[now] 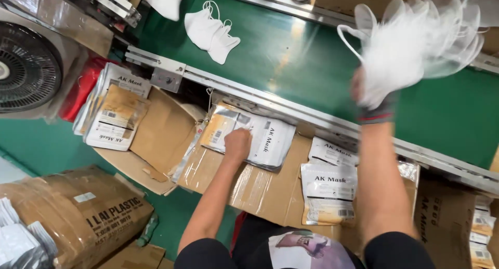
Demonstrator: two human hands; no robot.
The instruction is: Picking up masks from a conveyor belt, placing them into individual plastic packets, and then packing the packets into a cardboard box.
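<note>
Your right hand [371,100], at two o'clock over the belt [291,56], clutches a blurred bunch of masks [416,40]; your left hand [237,144] presses closed on the pouches [254,136] at centre, pinning the stack for picking.

Two loose white face masks [210,32] lay on the green conveyor belt [291,56]. Three stacks of flat mask pouches [249,136] sat on cardboard boxes [260,188] below it (the sheets in each were too many to count). One fan [26,66] stood at far left.
</note>
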